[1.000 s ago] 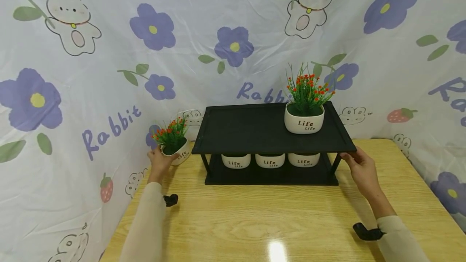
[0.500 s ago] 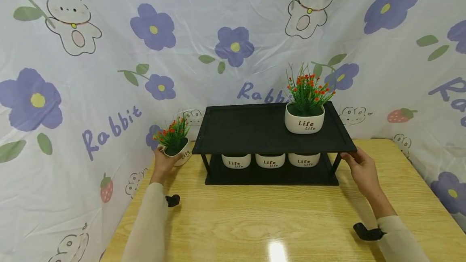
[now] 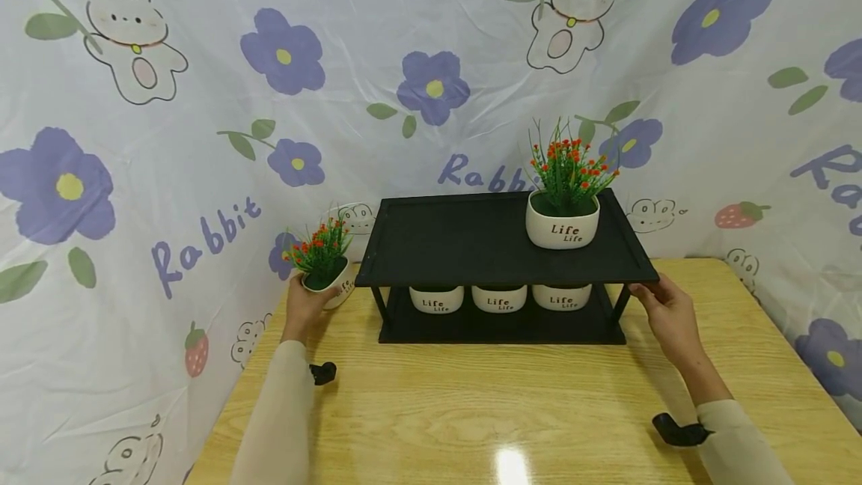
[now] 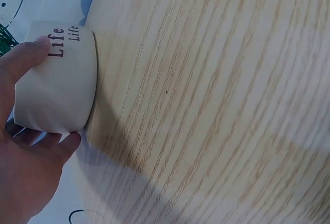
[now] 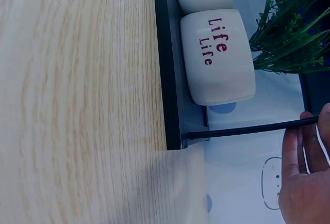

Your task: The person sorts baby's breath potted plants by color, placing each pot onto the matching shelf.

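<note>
At the table's left side, my left hand [image 3: 306, 311] grips a white "Life" flower pot [image 3: 346, 287] holding red-flowered greenery. In the left wrist view, the thumb lies across the lettered front of the pot [image 4: 62, 90], the other fingers round its side and partly hidden. A black two-tier shelf [image 3: 444, 238] stands just right of that pot. My right hand [image 3: 673, 324] holds the shelf's right front corner, below the top board. Up close in the right wrist view, its fingers and thumb are on the upper end of a thin black post [image 5: 247, 130].
One flowering pot [image 3: 562, 227] sits on the top board's right part. On the lower board stand 3 more white pots [image 3: 498, 298], their plants hidden by the top board. The wooden table [image 3: 431, 410] stretches in front; a patterned cloth [image 3: 377, 36] hangs behind and at the sides.
My left hand and its flower pot have shifted slightly right, closer to the shelf. My right hand and the shelf have stayed in place.
</note>
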Tool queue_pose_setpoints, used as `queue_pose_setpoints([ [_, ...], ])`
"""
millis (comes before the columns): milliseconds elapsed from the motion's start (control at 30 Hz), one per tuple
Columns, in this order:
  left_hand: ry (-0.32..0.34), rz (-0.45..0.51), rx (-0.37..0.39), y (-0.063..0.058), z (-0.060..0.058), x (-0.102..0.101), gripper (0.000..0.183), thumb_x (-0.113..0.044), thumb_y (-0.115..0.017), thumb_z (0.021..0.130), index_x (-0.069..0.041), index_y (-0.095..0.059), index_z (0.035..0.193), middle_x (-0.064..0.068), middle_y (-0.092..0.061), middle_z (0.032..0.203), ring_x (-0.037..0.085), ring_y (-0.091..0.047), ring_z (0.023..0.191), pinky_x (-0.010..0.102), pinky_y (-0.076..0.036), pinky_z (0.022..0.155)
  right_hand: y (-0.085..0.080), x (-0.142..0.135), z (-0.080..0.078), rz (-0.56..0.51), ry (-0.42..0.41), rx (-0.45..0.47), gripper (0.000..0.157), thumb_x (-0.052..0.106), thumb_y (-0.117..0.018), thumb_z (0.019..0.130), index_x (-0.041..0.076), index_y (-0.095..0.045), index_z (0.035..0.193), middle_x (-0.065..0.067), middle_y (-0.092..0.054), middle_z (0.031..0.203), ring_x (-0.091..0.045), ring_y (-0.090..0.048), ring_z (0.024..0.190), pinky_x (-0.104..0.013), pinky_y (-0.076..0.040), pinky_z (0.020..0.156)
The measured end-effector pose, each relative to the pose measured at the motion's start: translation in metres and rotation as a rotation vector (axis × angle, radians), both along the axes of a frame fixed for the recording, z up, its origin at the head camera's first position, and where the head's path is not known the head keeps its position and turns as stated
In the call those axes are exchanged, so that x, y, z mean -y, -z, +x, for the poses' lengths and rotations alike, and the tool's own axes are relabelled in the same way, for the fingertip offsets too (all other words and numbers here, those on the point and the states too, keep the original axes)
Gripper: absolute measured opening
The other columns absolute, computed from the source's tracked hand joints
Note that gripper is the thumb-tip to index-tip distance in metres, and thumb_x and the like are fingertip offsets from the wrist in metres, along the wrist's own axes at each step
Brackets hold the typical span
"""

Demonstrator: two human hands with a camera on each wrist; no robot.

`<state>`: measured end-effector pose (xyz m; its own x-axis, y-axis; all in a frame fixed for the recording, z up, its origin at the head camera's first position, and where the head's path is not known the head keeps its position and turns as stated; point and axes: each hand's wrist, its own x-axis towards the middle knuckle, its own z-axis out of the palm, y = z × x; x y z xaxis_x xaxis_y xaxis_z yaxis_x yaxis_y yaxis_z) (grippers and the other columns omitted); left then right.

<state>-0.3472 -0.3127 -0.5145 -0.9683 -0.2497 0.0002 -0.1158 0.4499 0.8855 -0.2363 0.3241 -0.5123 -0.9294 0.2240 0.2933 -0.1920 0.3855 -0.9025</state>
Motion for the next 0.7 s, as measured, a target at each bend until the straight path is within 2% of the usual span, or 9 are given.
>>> queue_pose_setpoints([
  [267,-0.021,0.003,-0.032,0.000,0.001,0.002,0.098,-0.019,-0.079,0.097,0.005,-0.015,0.166,0.032,-0.033,0.164,0.048,-0.043,0.148,0.060,-0.040,0.125,0.000,0.002,0.000,-0.012,-0.008,-0.003,0.030,0.023,-0.060,0.111,0.007,-0.068,0.136,0.037,-0.063,0.109,0.017,-0.062,0.104,0.001,-0.048,0.089],
  [400,-0.019,0.011,-0.030,-0.002,-0.002,0.008,0.100,-0.024,-0.079,0.095,0.000,-0.013,0.167,0.030,-0.034,0.166,0.045,-0.044,0.149,0.058,-0.039,0.126,0.001,0.002,0.000,-0.015,-0.008,-0.012,0.028,0.021,-0.060,0.111,0.007,-0.068,0.135,0.036,-0.063,0.108,0.017,-0.062,0.103,0.000,-0.049,0.090],
  [533,-0.014,-0.016,-0.025,-0.010,-0.004,0.012,0.104,-0.031,-0.080,0.094,-0.004,-0.011,0.167,0.028,-0.034,0.166,0.043,-0.044,0.149,0.057,-0.039,0.126,0.001,0.002,0.000,-0.011,-0.005,-0.015,0.030,0.021,-0.060,0.111,0.006,-0.067,0.136,0.037,-0.063,0.109,0.018,-0.062,0.103,0.000,-0.049,0.090],
  [700,-0.010,-0.034,-0.072,-0.028,0.000,0.010,0.105,-0.036,-0.081,0.093,-0.006,-0.014,0.168,0.027,-0.035,0.165,0.041,-0.045,0.146,0.055,-0.043,0.121,0.000,0.000,0.001,0.001,0.000,-0.005,0.032,0.024,-0.059,0.111,0.007,-0.067,0.138,0.039,-0.062,0.110,0.019,-0.061,0.104,0.001,-0.047,0.089],
])
